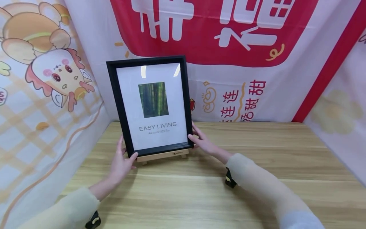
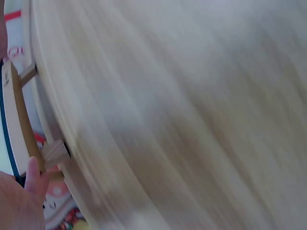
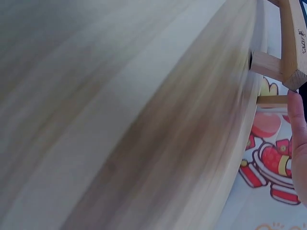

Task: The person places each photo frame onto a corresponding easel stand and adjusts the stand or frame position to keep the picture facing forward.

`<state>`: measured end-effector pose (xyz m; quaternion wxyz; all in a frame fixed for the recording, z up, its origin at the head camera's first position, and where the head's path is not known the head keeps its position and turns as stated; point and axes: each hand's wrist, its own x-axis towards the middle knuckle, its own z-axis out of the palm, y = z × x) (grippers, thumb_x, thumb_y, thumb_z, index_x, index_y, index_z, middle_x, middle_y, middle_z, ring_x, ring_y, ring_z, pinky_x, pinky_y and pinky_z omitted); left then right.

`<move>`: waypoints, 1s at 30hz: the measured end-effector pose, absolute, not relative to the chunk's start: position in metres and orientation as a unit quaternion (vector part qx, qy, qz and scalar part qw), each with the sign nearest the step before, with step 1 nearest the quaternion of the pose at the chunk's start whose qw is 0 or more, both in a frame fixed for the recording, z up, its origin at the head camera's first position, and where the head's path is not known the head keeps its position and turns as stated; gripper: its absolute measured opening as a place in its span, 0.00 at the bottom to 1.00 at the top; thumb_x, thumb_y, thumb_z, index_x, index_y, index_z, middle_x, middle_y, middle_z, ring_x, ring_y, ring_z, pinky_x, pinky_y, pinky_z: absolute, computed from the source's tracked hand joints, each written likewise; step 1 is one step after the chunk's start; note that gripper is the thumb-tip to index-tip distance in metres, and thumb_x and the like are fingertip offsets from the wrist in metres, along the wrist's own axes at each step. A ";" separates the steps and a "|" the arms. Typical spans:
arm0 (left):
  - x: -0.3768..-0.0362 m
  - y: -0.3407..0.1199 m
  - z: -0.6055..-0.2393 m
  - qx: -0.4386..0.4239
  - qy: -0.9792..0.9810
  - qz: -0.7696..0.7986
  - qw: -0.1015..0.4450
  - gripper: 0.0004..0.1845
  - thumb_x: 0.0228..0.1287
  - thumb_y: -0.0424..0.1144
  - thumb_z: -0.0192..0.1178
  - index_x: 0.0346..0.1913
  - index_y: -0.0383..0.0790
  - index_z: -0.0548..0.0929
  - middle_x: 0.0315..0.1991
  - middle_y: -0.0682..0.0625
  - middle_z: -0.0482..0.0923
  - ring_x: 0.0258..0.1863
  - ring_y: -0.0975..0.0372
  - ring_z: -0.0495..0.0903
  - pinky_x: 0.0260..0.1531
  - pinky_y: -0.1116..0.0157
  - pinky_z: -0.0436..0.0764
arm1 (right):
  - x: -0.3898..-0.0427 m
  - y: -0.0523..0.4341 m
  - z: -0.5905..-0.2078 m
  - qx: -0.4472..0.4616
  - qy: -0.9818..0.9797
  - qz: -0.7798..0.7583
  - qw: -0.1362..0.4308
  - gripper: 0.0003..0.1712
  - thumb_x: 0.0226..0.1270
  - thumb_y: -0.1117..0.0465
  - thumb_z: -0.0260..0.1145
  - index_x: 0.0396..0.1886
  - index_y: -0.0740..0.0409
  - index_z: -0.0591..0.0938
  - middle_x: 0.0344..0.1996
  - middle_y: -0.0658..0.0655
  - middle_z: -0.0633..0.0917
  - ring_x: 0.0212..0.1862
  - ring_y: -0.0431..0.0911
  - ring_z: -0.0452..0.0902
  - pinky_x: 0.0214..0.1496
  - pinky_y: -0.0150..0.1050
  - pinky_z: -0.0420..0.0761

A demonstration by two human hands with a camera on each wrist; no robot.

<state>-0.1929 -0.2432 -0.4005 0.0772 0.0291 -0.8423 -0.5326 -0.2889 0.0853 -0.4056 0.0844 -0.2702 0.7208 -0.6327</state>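
Observation:
A black picture frame point(image 1: 155, 106) with a bamboo picture and the words "EASY LIVING" leans back on a small wooden easel point(image 1: 163, 155) in the head view. My left hand point(image 1: 121, 163) grips its lower left corner, thumb in front and fingers at the side. At the lower right edge my right hand point(image 1: 204, 141) holds the frame, thumb on the front and other fingers partly hidden behind. In the left wrist view the easel's ledge point(image 2: 21, 120) lies beside the left hand point(image 2: 21, 203). A right-hand finger point(image 3: 296, 115) touches near the ledge's end point(image 3: 292, 48).
The easel stands toward the back left of a wood-grain table point(image 1: 200, 190). Behind it hangs a red and white printed cloth point(image 1: 243, 57). Another cartoon-printed cloth point(image 1: 34, 127) covers the left side. Black wrist straps point(image 1: 230, 178) show under the sleeves.

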 end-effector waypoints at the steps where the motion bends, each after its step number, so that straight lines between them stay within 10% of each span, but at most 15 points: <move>1: -0.192 -0.239 -0.401 0.031 -0.842 -0.534 0.075 0.52 0.69 0.28 0.57 0.76 0.68 0.33 0.66 0.23 0.57 0.34 0.41 0.83 0.24 0.54 0.85 | -0.289 0.089 -0.406 -0.269 0.722 -0.632 0.084 0.38 0.77 0.65 0.51 0.79 0.54 0.44 0.65 0.77 0.63 0.49 0.63 0.78 0.40 0.68 0.79; 30: -0.194 -0.138 -0.403 0.008 -0.836 -0.544 0.072 0.52 0.66 0.32 0.62 0.76 0.72 0.37 0.68 0.25 0.57 0.18 0.51 0.80 0.17 0.62 0.81 | -0.272 0.198 -0.395 -0.221 0.758 -0.609 0.067 0.38 0.77 0.64 0.50 0.78 0.56 0.42 0.65 0.81 0.61 0.54 0.67 0.74 0.41 0.59 0.83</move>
